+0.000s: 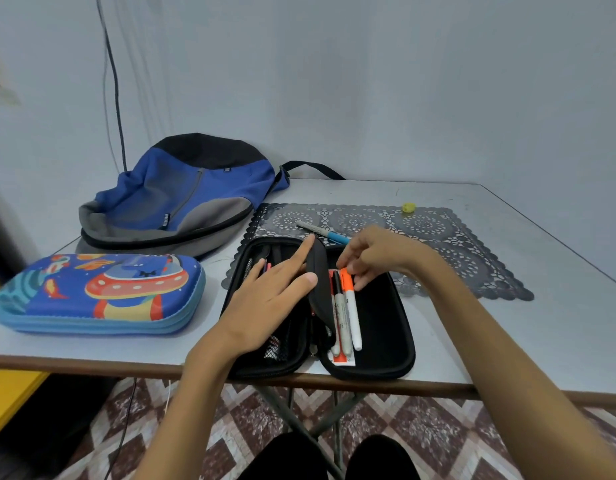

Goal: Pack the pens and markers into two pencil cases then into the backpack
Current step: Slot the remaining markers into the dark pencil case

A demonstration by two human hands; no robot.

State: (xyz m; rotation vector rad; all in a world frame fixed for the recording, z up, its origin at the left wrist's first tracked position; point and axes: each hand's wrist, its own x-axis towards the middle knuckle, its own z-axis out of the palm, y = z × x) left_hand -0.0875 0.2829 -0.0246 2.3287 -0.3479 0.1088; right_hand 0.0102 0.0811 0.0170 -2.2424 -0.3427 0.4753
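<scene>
Left hand [275,292] flat, fingers straight, pressing divider flap [317,268] aside in black pencil case [386,323] — likely clearing room so right hand [372,258], pinching orange marker [353,317], can seat it.

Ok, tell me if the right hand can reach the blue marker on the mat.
Probably yes: the blue marker lies bare on the mat just beyond the right hand, nothing over it. The fingers pinch the orange marker, though, so that goes down first.

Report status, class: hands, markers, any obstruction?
Left hand flat on open black case; right hand pinches orange marker inside it. Blue-capped marker unpacked on mat. Nothing blocking.
</scene>
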